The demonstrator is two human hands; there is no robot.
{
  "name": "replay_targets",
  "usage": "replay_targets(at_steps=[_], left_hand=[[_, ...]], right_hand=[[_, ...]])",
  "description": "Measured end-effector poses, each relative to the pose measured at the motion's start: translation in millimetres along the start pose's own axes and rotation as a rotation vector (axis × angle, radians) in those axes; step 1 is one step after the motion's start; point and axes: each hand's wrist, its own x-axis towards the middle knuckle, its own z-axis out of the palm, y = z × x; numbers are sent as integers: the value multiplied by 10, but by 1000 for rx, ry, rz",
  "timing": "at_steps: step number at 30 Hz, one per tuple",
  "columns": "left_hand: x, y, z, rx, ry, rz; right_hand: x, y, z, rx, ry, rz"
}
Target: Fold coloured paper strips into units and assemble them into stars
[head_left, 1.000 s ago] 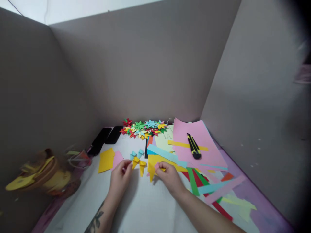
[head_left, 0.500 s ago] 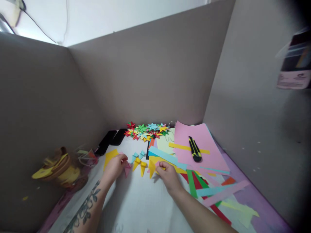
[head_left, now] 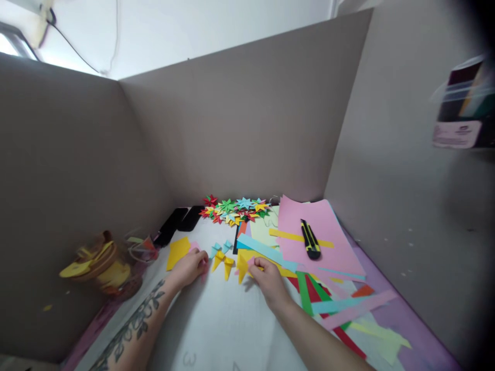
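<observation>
My right hand [head_left: 268, 281] pinches a yellow folded paper piece [head_left: 242, 266] with a bit of pink at its fingertips. To the left, my left hand [head_left: 192, 267] is closed with its fingertips on a pink folded paper piece [head_left: 203, 276], mostly hidden behind them. Between both hands lie yellow folded pieces [head_left: 223, 264], each with pointed ends, and light blue folded pieces [head_left: 220, 248] just behind. A yellow paper sheet [head_left: 178, 251] and some pink paper lie beyond my left wrist.
Folded paper stars [head_left: 234, 208] are piled at the back. On the right, a box cutter [head_left: 310, 239] rests on pink sheets [head_left: 336, 226], with coloured strips [head_left: 340, 306] in front. Two black phones [head_left: 172, 225] and a terracotta pot [head_left: 106, 263] stand left. Grey partitions [head_left: 247, 123] surround the table.
My left hand has shifted slightly right and down over the pink folded piece, covering more of it. My right hand keeps its hold in place. The camera view has tilted slightly.
</observation>
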Motion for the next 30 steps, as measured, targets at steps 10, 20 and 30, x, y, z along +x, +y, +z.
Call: replay_targets(at_steps=[10,20,30], left_hand=[[-212,73,-133,-520,-32,138],[-265,882,256,-1124,127,137],[-317,846,400,-1066,243,-118]], right_hand=[[-32,-80,-17,7,-12,16],[-74,-126,-26,-94,37,-37],[-139,-199,37,-251,26,-92]])
